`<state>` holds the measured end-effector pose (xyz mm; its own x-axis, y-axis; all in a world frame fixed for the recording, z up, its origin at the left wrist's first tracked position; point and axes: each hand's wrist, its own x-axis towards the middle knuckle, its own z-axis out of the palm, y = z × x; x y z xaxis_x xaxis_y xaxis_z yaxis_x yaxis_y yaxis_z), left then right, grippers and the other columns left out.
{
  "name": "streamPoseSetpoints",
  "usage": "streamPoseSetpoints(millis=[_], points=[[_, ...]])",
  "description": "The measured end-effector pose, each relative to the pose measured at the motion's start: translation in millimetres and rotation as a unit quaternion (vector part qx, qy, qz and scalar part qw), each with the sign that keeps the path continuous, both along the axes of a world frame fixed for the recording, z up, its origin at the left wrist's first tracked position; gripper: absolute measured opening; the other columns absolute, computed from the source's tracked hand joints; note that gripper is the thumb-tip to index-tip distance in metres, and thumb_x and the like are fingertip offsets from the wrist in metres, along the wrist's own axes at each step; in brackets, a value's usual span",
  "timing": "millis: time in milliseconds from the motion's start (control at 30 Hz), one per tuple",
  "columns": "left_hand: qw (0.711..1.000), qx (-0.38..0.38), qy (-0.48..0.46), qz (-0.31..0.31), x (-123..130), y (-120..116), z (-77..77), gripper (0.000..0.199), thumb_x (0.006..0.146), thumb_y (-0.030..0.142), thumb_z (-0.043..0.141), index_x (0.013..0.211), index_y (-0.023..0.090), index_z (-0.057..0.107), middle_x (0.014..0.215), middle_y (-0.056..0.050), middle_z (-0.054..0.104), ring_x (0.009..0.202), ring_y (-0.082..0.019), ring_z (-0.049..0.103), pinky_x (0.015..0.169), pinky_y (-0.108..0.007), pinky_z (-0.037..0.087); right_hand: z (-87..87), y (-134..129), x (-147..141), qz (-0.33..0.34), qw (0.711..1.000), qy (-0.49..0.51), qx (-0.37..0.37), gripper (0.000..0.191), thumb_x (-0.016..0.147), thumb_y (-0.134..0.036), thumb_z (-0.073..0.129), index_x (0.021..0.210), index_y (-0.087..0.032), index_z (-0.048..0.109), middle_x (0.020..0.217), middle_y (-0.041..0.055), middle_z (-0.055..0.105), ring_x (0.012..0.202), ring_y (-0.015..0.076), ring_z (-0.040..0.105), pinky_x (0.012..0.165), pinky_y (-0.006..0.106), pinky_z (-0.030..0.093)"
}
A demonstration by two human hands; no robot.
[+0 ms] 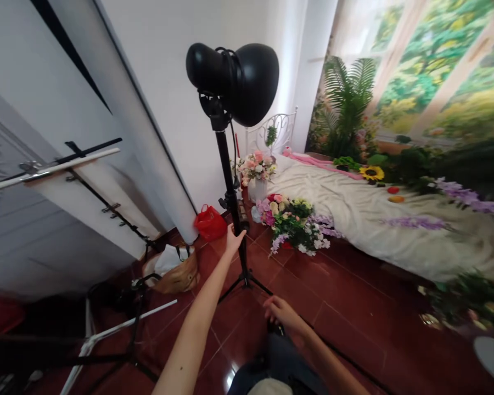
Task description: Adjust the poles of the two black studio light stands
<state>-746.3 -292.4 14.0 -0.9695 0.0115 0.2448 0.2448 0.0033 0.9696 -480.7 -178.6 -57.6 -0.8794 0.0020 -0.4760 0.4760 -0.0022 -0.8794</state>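
A black studio light (pixel 234 82) with a wide bowl-shaped reflector sits on top of a black light stand (pixel 225 159). The stand's legs spread out on the red tiled floor. My left hand (pixel 234 240) reaches forward and is closed around the stand's pole below its adjusting knobs. Lower down, my right hand (pixel 286 314) hangs in front of my body near the end of one stand leg. Its fingers are curled in, and whatever may lie within them is hidden. A dark cable (pixel 341 354) runs along the floor on the right.
Potted flowers (pixel 290 222) and a white vase of flowers (pixel 257 184) stand right of the pole. Beyond is a bed (pixel 346 203) with a cream cover. A red bag (pixel 211 222), a brown bag (pixel 181 271) and a white pole (pixel 135 321) on another stand lie left.
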Motion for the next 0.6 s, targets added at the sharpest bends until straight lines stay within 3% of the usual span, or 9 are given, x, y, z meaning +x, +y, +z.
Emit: streamPoseSetpoints(millis=[167,267,333,400,467,600], points=[[0.998,0.019,-0.059,0.031,-3.3,16.5,10.1,0.035,0.063,0.04,0.071,0.087,0.016,0.062,0.083,-0.006,0.066,0.073,-0.014,0.062,0.07,-0.028,0.049,32.5,32.2,-124.2,0.012,0.981,0.174,0.079,0.016,0.079,-0.026,0.048,0.093,-0.019,0.052,0.071,-0.0018,0.06,0.052,0.0101,0.053,0.051,0.023,0.041],[0.994,0.028,-0.083,0.061,-6.3,23.0,11.1,0.034,0.064,0.045,0.069,0.077,0.014,0.063,0.068,-0.003,0.063,0.059,-0.012,0.058,0.057,-0.024,0.046,60.2,42.3,-199.5,0.014,0.945,0.303,0.126,0.027,0.075,-0.016,0.051,0.102,-0.017,0.052,0.093,0.0053,0.062,0.085,0.0147,0.058,0.075,0.028,0.046],[0.991,0.037,-0.089,0.092,-9.8,27.9,10.1,0.034,0.063,0.046,0.069,0.068,0.013,0.061,0.061,-0.002,0.06,0.053,-0.011,0.054,0.051,-0.022,0.043,76.0,44.8,-240.5,0.107,0.914,0.335,0.204,0.036,0.074,-0.012,0.051,0.11,-0.014,0.051,0.109,0.0106,0.06,0.101,0.0171,0.055,0.085,0.03,0.043],[0.987,0.042,-0.092,0.126,-14.1,32.6,7.4,0.035,0.061,0.046,0.07,0.061,0.013,0.059,0.056,-0.001,0.057,0.049,-0.01,0.052,0.047,-0.021,0.041,87.8,46.0,-273.8,0.235,0.866,0.315,0.309,0.039,0.073,-0.011,0.053,0.112,-0.013,0.053,0.113,0.0131,0.06,0.102,0.0192,0.056,0.086,0.03,0.043],[0.982,0.043,-0.096,0.154,-18.7,36.4,3.7,0.034,0.059,0.044,0.071,0.058,0.013,0.057,0.054,0.0,0.056,0.047,-0.01,0.051,0.045,-0.021,0.039,96.5,46.8,-301.9,0.33,0.817,0.281,0.38,0.032,0.07,-0.014,0.059,0.102,-0.013,0.06,0.104,0.012,0.065,0.094,0.0211,0.06,0.082,0.029,0.044],[0.974,0.038,-0.104,0.198,-25.8,41.5,-2.9,0.028,0.057,0.038,0.07,0.056,0.013,0.057,0.052,0.0,0.055,0.046,-0.011,0.05,0.043,-0.02,0.038,110.2,42.7,-348.7,0.436,0.755,0.247,0.423,0.02,0.05,-0.02,0.076,0.067,-0.014,0.067,0.076,0.0075,0.07,0.078,0.0234,0.064,0.072,0.026,0.045]])
